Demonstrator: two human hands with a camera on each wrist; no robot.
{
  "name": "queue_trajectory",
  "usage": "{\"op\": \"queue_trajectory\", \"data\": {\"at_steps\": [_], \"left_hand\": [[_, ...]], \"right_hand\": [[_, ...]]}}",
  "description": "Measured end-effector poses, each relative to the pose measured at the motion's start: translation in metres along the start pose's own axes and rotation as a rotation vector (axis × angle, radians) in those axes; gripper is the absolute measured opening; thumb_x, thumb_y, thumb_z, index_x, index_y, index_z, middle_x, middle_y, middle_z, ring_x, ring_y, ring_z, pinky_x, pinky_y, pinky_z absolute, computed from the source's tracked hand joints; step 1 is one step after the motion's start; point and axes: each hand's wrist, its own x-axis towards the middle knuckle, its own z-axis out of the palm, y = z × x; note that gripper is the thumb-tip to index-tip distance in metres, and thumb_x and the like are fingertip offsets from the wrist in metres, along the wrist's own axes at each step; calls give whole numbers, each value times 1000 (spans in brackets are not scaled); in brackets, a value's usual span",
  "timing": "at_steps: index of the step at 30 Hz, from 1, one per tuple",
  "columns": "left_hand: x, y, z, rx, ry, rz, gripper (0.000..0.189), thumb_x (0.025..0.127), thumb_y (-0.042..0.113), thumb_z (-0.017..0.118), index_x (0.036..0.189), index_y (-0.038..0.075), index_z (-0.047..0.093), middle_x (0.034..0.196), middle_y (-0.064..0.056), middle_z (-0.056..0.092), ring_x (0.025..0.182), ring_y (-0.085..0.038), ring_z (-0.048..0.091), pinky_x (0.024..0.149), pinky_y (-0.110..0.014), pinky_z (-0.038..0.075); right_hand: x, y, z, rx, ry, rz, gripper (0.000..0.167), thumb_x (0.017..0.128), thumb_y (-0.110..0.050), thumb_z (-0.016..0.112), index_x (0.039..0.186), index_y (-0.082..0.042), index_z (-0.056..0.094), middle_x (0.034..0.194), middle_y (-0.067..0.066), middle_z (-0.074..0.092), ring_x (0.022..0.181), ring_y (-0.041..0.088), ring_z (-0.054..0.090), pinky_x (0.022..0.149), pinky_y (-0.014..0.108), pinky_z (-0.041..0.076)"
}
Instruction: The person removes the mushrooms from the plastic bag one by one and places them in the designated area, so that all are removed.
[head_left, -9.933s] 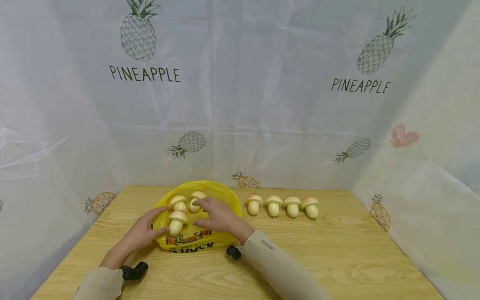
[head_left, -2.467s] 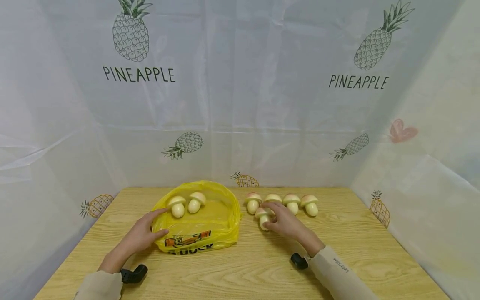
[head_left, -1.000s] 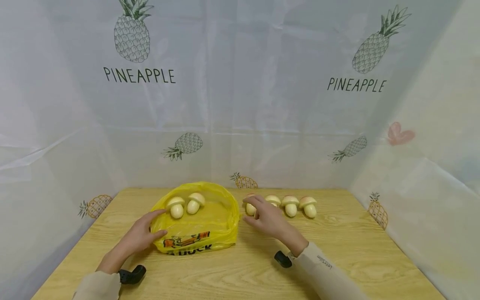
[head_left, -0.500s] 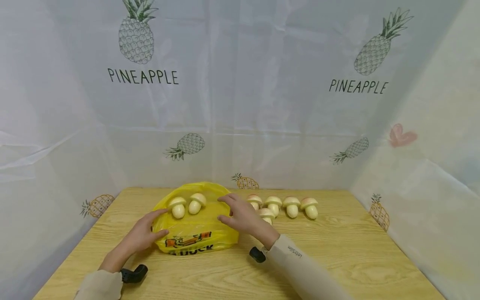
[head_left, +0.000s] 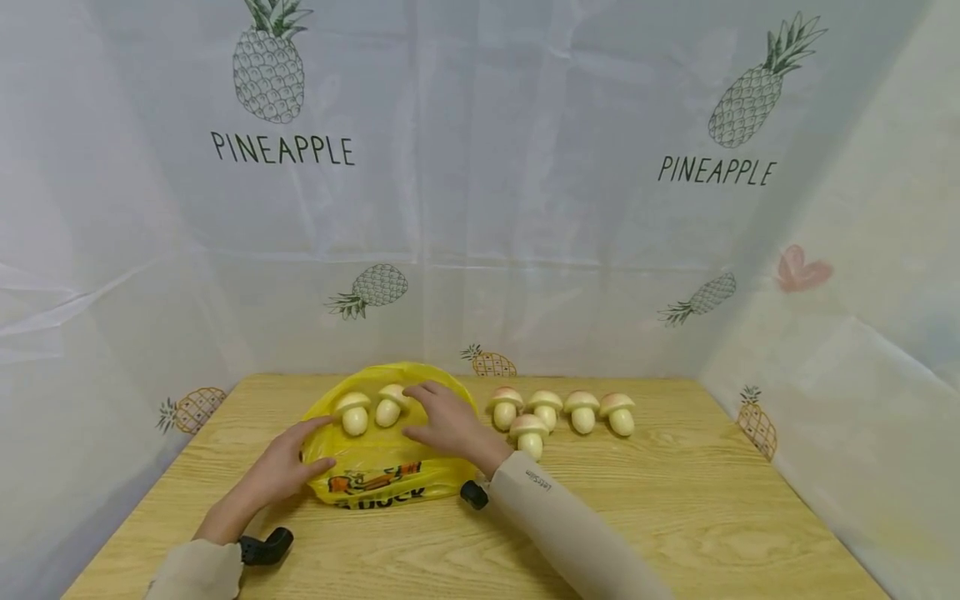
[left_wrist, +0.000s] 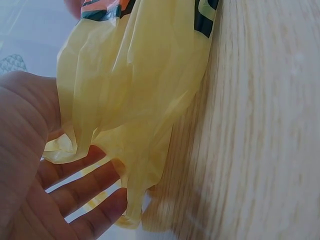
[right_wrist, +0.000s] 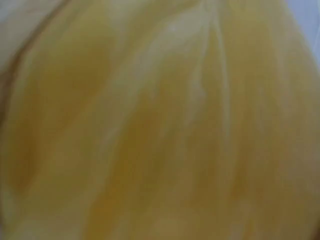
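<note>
A yellow plastic bag (head_left: pixel 442 479) with a printed duck design lies with its mouth spread wide on the table. My left hand (head_left: pixel 281 467) holds the bag's left rim, and its fingers (left_wrist: pixel 95 180) lie against the bag in the left wrist view. Inside rest two toy mushrooms, a left mushroom (head_left: pixel 353 415) and a right mushroom (head_left: pixel 387 410), pale with rounded caps. My right hand (head_left: pixel 453 425) reaches in over the right rim, thumb and forefinger apart, fingertips right beside the right mushroom. Yellow plastic fills the right wrist view.
Right of the bag, several more mushrooms stand in a row, from a nearest mushroom (head_left: pixel 506 410) to an end mushroom (head_left: pixel 618 414). One mushroom (head_left: pixel 529 437) sits in front of that row. The wooden table (head_left: pixel 675 517) meets a pineapple-print curtain (head_left: pixel 562 208) behind.
A mushroom went from the bag to the spot before the row, where my right hand let go. That hand then moved left into the bag. My left hand stays at the rim.
</note>
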Motion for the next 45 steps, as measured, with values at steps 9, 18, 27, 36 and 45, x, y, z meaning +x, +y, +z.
{"op": "queue_trajectory", "data": {"at_steps": [9, 18, 27, 36, 45], "left_hand": [[2, 1, 0, -12, -10, -14, 63, 87, 17, 72, 141, 4, 44, 140, -23, 44, 126, -49, 39, 96, -66, 35], [0, 1, -1, -4, -3, -23, 62, 86, 15, 72, 140, 2, 45, 137, -25, 46, 125, -49, 40, 96, -66, 35], [0, 4, -2, -17, -15, -33, 62, 87, 15, 72, 141, 2, 44, 139, -25, 44, 126, -49, 39, 95, -66, 35], [1, 2, -1, -46, -16, -35, 63, 87, 16, 72, 141, 3, 44, 139, -24, 45, 126, -48, 40, 95, -64, 38], [0, 3, -2, -28, -17, -44, 63, 87, 17, 72, 142, 4, 44, 140, -23, 44, 127, -48, 38, 95, -65, 37]], "right_hand": [[21, -4, 7, 48, -37, 17, 64, 88, -47, 66, 144, -27, 43, 145, 0, 41, 127, 20, 46, 98, 39, 45], [37, -13, 15, 66, -73, 24, 71, 85, -48, 69, 146, -25, 41, 148, 1, 37, 130, 20, 43, 101, 38, 43], [47, -18, 24, 24, -125, 33, 79, 82, -52, 70, 149, -30, 33, 155, 0, 27, 140, 21, 28, 108, 40, 35], [47, -19, 27, 2, -80, 4, 62, 86, -41, 71, 141, -26, 46, 144, -2, 41, 130, 18, 41, 100, 33, 43], [47, -16, 27, -18, -59, -11, 58, 89, -32, 69, 141, -20, 47, 139, 1, 46, 125, 16, 46, 102, 28, 41]]}}
